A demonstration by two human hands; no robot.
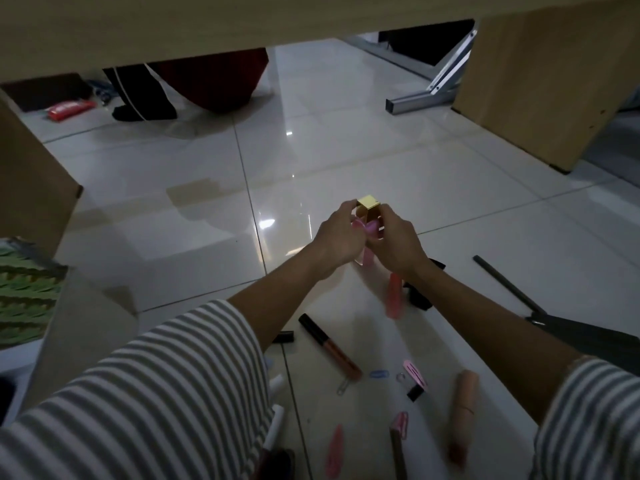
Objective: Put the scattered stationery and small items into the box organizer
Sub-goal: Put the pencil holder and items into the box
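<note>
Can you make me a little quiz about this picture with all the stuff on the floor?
1. True or false: both the left hand and the right hand hold the gold-capped bottle.
2. What colour is the paper clip just right of the lip gloss tube? A blue, B green, C yellow.
3. Fill in: the black scissors lie on the person's ___ side.
Key: 1 true; 2 A; 3 right.

bottle point(367, 211) between hands, scissors point(540, 318) right, clips point(377, 374) nearer
</note>
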